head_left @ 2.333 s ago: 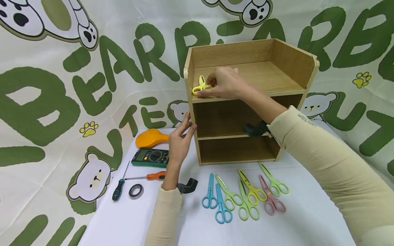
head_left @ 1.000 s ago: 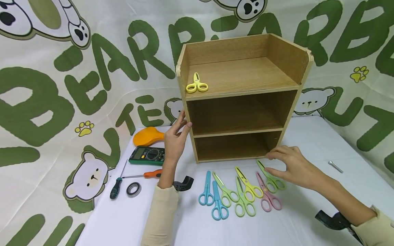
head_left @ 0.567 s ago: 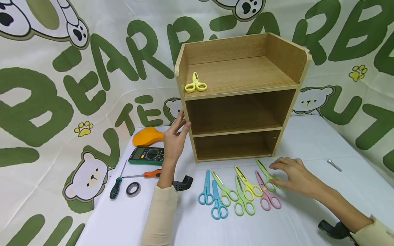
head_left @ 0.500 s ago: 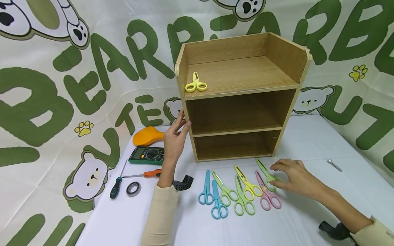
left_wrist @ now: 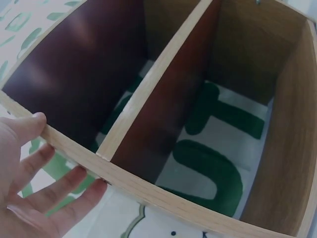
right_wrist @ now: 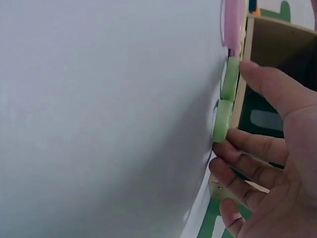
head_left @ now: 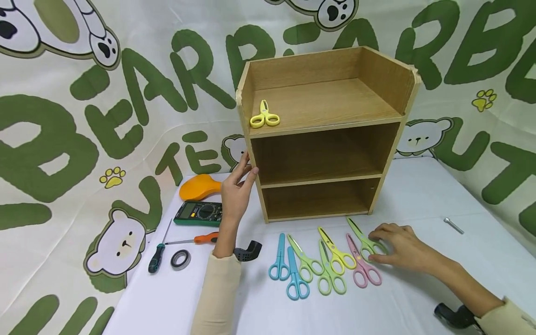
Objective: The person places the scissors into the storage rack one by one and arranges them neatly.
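A small wooden shelf [head_left: 322,179] with an open top stands on the table. My left hand [head_left: 236,195] rests against its left side panel, thumb on the front edge and fingers lying loosely along the outside. On the top board lie small yellow scissors [head_left: 264,116]. A row of scissors lies before the shelf: blue scissors [head_left: 279,265], yellow scissors [head_left: 336,251], pink scissors [head_left: 363,265] and several more. My right hand [head_left: 398,246] pinches the handles of the rightmost green scissors [right_wrist: 225,116], thumb on one side and fingers on the other; their blades still lie at the cloth.
Left of the shelf are an orange paddle-shaped thing [head_left: 200,187], a multimeter [head_left: 198,212], an orange-handled screwdriver [head_left: 205,238], a dark green screwdriver [head_left: 156,258] and a tape roll [head_left: 181,259]. A metal bolt [head_left: 453,225] lies at the right. A printed cloth [head_left: 138,93] hangs behind.
My right hand has let go of the small yellow scissors on the top board, come down to the right and closed in on the green scissors' handles. My left hand stays at the shelf.
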Motion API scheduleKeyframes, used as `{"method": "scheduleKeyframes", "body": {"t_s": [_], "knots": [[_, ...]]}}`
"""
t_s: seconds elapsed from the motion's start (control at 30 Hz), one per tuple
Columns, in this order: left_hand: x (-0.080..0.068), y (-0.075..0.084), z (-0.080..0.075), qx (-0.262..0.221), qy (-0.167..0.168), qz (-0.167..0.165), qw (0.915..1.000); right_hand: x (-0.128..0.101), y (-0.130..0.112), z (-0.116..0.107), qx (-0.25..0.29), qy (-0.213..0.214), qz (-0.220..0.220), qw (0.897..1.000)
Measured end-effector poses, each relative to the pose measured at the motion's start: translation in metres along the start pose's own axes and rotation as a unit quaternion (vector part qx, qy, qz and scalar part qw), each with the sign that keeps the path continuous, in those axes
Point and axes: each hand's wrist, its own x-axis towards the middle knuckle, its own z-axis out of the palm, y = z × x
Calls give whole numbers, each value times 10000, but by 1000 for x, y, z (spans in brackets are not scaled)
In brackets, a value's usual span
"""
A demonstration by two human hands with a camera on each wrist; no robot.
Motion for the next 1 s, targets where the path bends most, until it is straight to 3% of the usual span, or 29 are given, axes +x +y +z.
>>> {"method": "scheduleKeyframes", "body": {"t_s": [0.4, 0.67, 1.0], "knots": [[2, 3, 2, -15, 56, -74, 10000, 0, 1, 5, 43, 67, -229, 9997], [-3, 40, -1, 10, -87, -82, 9999, -2, 0, 6, 21, 442, -135, 9989], [-3, 39, -3, -44, -1, -95, 9999, 2, -22, -31, 482, 584, -62, 9971]]}}
